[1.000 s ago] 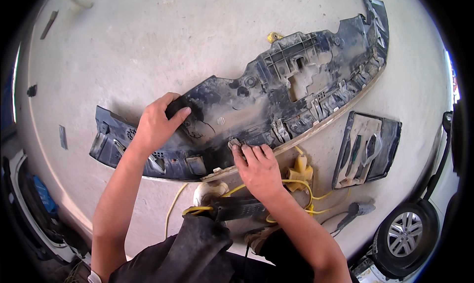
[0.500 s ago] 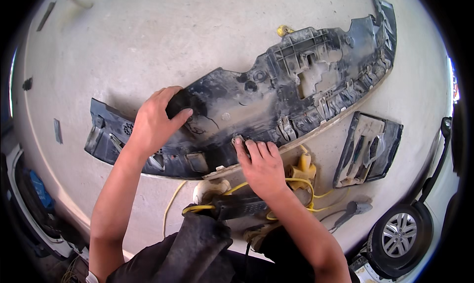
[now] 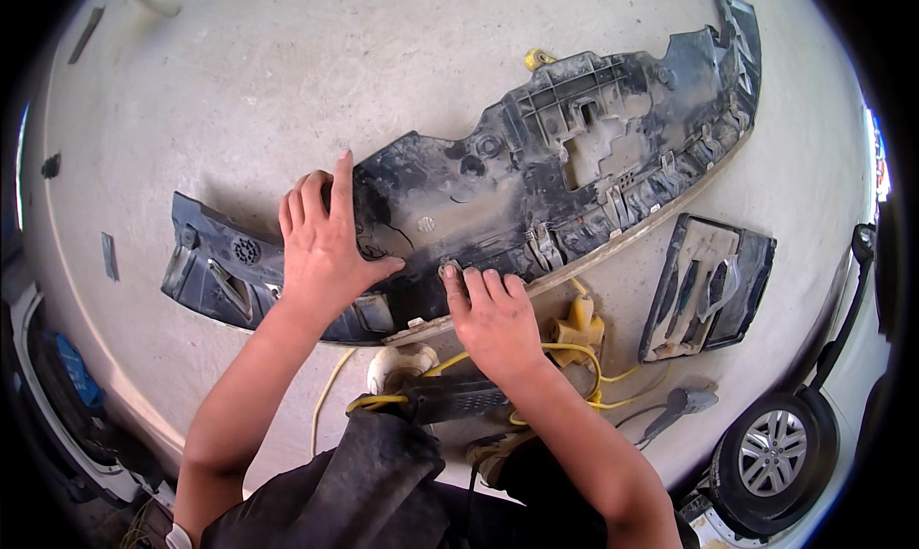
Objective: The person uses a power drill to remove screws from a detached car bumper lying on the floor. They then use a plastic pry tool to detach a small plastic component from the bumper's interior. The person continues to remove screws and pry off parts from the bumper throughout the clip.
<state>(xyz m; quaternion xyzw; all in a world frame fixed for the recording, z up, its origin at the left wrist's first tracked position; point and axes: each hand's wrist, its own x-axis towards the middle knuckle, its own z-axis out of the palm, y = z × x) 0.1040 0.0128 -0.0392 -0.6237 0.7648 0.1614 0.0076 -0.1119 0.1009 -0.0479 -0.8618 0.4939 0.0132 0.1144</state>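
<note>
A long, dusty black plastic car panel (image 3: 507, 204), ribbed and with cut-outs, lies diagonally on the pale floor. My left hand (image 3: 321, 252) rests open on its left part, index finger raised toward the upper edge, thumb stretched out to the right. My right hand (image 3: 493, 324) is lower on the panel, near its pale front rim, with bent fingers closed on a small light-coloured clip (image 3: 448, 268), partly hidden by the fingertips.
A dark tray-like part (image 3: 661, 295) holding tools lies right. Yellow plugs (image 3: 579, 329), cords and a black tool (image 3: 455, 396) lie below the panel. A grey plug (image 3: 684, 403) is nearby. Car parts (image 3: 43, 377) stand left, a car wheel (image 3: 771, 453) bottom right.
My left hand has let go of the panel's upper edge, moved down and spread its fingers. My right hand stays on the clip, shifted only slightly.
</note>
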